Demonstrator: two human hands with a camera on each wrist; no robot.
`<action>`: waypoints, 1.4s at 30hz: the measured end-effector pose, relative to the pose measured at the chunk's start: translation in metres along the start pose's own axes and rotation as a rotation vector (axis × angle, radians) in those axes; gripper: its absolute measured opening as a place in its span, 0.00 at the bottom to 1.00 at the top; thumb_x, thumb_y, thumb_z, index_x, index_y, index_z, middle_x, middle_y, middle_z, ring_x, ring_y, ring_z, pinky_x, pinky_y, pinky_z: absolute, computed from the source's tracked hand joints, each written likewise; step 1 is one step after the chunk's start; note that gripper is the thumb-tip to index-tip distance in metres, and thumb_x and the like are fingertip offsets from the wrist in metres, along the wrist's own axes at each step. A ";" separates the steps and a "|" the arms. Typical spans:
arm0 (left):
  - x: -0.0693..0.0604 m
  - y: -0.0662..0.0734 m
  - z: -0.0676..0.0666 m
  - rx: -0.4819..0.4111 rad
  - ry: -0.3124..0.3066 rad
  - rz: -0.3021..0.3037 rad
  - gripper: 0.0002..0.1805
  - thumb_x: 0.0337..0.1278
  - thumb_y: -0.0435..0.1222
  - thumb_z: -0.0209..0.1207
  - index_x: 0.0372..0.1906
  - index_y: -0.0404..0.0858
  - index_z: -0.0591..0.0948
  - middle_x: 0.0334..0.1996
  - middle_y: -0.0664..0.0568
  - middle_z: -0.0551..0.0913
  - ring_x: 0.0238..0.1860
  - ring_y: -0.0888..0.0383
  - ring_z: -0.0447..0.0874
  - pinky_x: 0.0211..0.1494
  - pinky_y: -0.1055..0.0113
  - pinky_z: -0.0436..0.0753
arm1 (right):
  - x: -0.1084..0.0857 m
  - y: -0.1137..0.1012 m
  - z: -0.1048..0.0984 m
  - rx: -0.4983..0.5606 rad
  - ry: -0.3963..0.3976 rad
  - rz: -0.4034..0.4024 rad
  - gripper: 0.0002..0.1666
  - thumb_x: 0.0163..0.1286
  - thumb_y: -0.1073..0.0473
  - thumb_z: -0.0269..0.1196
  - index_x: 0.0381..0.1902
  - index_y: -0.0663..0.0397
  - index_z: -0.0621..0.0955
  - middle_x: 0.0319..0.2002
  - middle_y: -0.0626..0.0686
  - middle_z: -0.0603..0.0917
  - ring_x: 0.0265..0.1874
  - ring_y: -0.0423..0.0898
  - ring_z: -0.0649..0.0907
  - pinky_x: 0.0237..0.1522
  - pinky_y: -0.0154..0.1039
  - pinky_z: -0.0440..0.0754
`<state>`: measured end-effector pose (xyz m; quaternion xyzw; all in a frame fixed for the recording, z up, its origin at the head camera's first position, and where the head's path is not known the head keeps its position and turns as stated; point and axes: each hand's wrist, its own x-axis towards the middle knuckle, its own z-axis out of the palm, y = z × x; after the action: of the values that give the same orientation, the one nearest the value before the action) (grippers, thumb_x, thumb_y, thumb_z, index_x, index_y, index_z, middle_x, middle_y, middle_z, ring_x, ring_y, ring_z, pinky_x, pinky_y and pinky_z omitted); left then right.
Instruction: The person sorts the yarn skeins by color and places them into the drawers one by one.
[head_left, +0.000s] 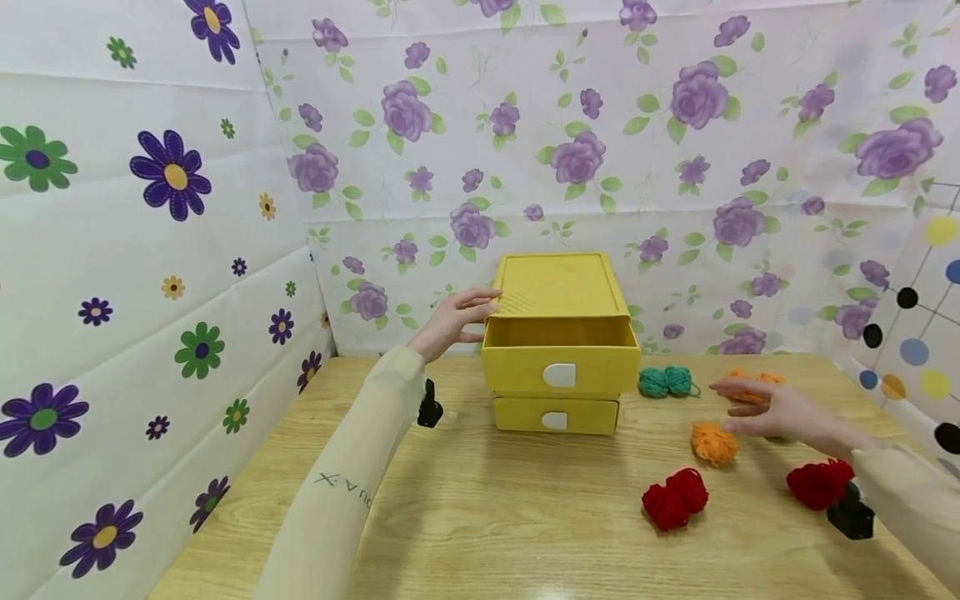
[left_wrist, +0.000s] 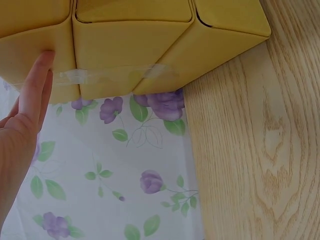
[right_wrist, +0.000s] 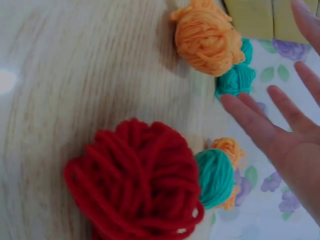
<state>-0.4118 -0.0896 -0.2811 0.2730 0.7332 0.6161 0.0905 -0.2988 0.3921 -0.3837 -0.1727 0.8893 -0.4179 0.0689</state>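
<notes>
A yellow drawer box [head_left: 561, 287] stands at the back of the table, its upper drawer [head_left: 517, 367] pulled out and the lower drawer [head_left: 517, 414] in. My left hand [head_left: 452, 323] touches the box's upper left side with extended fingers; in the left wrist view the hand [left_wrist: 25, 120] has a fingertip against the yellow side [left_wrist: 100, 55]. Over the yarn on the right, my right hand [head_left: 780, 414] hovers with spread fingers, holding nothing. Near it lie an orange yarn bundle [head_left: 714, 443] and another orange one [head_left: 753, 383]. The right wrist view shows the hand [right_wrist: 285, 135] beside teal yarn [right_wrist: 235, 80].
Teal yarn [head_left: 667, 381] lies right of the box. One red bundle [head_left: 675, 498] is nearer the front, another red one [head_left: 820, 483] by the right wrist. In the right wrist view, a second teal bundle [right_wrist: 215, 177] sits behind red yarn [right_wrist: 140, 180]. Patterned cloth [head_left: 465, 167] hangs behind.
</notes>
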 end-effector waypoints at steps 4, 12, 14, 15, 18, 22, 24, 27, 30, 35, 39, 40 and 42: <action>0.001 0.001 0.000 0.003 0.001 -0.001 0.21 0.63 0.40 0.53 0.61 0.43 0.71 0.55 0.48 0.70 0.52 0.50 0.69 0.47 0.54 0.75 | 0.000 0.002 0.003 0.038 -0.076 0.006 0.37 0.62 0.57 0.63 0.65 0.61 0.62 0.60 0.70 0.60 0.51 0.66 0.70 0.41 0.47 0.77; 0.002 0.001 0.001 -0.004 0.002 0.004 0.22 0.63 0.41 0.53 0.61 0.42 0.71 0.55 0.48 0.70 0.52 0.50 0.69 0.47 0.53 0.74 | 0.004 0.011 0.009 0.023 -0.107 -0.009 0.33 0.61 0.58 0.63 0.62 0.62 0.66 0.59 0.71 0.61 0.50 0.66 0.71 0.40 0.44 0.77; 0.002 0.001 0.002 -0.007 0.004 0.004 0.22 0.63 0.41 0.53 0.61 0.42 0.71 0.55 0.47 0.70 0.52 0.50 0.69 0.47 0.53 0.74 | 0.005 0.012 0.010 0.003 -0.102 -0.007 0.33 0.60 0.57 0.64 0.61 0.63 0.68 0.58 0.70 0.63 0.49 0.66 0.72 0.41 0.44 0.77; 0.002 0.001 0.002 -0.010 0.005 0.004 0.22 0.63 0.41 0.53 0.61 0.42 0.71 0.55 0.47 0.70 0.52 0.50 0.69 0.47 0.53 0.74 | 0.006 0.013 0.011 -0.005 -0.100 -0.012 0.33 0.60 0.57 0.64 0.60 0.63 0.68 0.58 0.70 0.64 0.49 0.66 0.72 0.41 0.44 0.77; 0.001 0.001 0.002 -0.012 0.003 0.005 0.22 0.63 0.41 0.53 0.61 0.42 0.71 0.55 0.47 0.70 0.53 0.50 0.69 0.47 0.53 0.74 | 0.006 0.013 0.013 -0.018 -0.099 -0.023 0.33 0.59 0.57 0.65 0.59 0.66 0.69 0.56 0.69 0.67 0.48 0.65 0.73 0.41 0.45 0.77; -0.002 0.006 0.003 -0.011 -0.011 0.001 0.23 0.64 0.40 0.52 0.62 0.40 0.69 0.55 0.47 0.69 0.53 0.49 0.68 0.47 0.54 0.74 | 0.007 0.012 0.016 -0.031 -0.090 -0.019 0.33 0.57 0.56 0.67 0.57 0.65 0.71 0.53 0.66 0.70 0.47 0.61 0.74 0.41 0.43 0.77; -0.006 0.011 0.005 -0.008 -0.022 0.001 0.23 0.64 0.39 0.51 0.63 0.38 0.68 0.56 0.45 0.68 0.54 0.48 0.67 0.47 0.53 0.74 | 0.008 0.012 0.018 -0.049 -0.081 -0.025 0.32 0.55 0.56 0.68 0.56 0.64 0.72 0.52 0.65 0.72 0.47 0.61 0.74 0.40 0.42 0.77; -0.011 0.018 0.007 -0.001 -0.033 -0.002 0.24 0.65 0.38 0.50 0.64 0.36 0.66 0.57 0.44 0.67 0.54 0.48 0.67 0.48 0.52 0.73 | 0.009 0.013 0.021 -0.075 -0.063 -0.041 0.32 0.54 0.55 0.69 0.54 0.64 0.73 0.50 0.65 0.74 0.47 0.62 0.74 0.39 0.41 0.78; -0.013 0.022 0.008 0.010 -0.036 -0.003 0.24 0.65 0.38 0.50 0.64 0.35 0.65 0.57 0.44 0.67 0.55 0.48 0.66 0.49 0.52 0.73 | 0.010 0.015 0.022 -0.100 -0.054 -0.055 0.32 0.53 0.54 0.69 0.53 0.63 0.74 0.49 0.64 0.75 0.47 0.63 0.74 0.38 0.40 0.78; -0.013 0.022 0.008 0.014 -0.036 0.002 0.24 0.65 0.38 0.50 0.64 0.36 0.65 0.57 0.44 0.67 0.55 0.48 0.66 0.50 0.51 0.72 | 0.010 0.018 0.022 -0.111 -0.043 -0.043 0.32 0.52 0.53 0.69 0.53 0.61 0.75 0.49 0.63 0.75 0.46 0.62 0.74 0.37 0.38 0.78; -0.015 0.022 0.008 0.020 -0.034 -0.002 0.24 0.65 0.38 0.49 0.64 0.36 0.65 0.57 0.44 0.67 0.55 0.49 0.67 0.50 0.50 0.71 | 0.009 0.018 0.024 -0.110 -0.031 -0.028 0.31 0.52 0.53 0.69 0.53 0.60 0.76 0.49 0.62 0.76 0.46 0.61 0.75 0.36 0.37 0.78; -0.015 0.022 0.008 0.019 -0.034 -0.004 0.24 0.66 0.38 0.49 0.64 0.36 0.65 0.58 0.44 0.67 0.55 0.49 0.67 0.50 0.50 0.71 | 0.009 0.018 0.024 -0.107 -0.028 -0.025 0.31 0.53 0.53 0.69 0.52 0.60 0.76 0.49 0.62 0.76 0.46 0.61 0.75 0.36 0.37 0.78; -0.015 0.021 0.007 0.015 -0.033 -0.007 0.24 0.66 0.38 0.49 0.64 0.36 0.65 0.58 0.43 0.66 0.55 0.48 0.66 0.50 0.50 0.71 | 0.009 0.018 0.025 -0.105 -0.023 -0.018 0.30 0.53 0.53 0.69 0.52 0.60 0.76 0.49 0.61 0.76 0.45 0.59 0.76 0.35 0.36 0.77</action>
<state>-0.3903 -0.0891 -0.2661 0.2813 0.7372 0.6057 0.1026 -0.3048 0.3816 -0.4136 -0.1886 0.9075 -0.3694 0.0662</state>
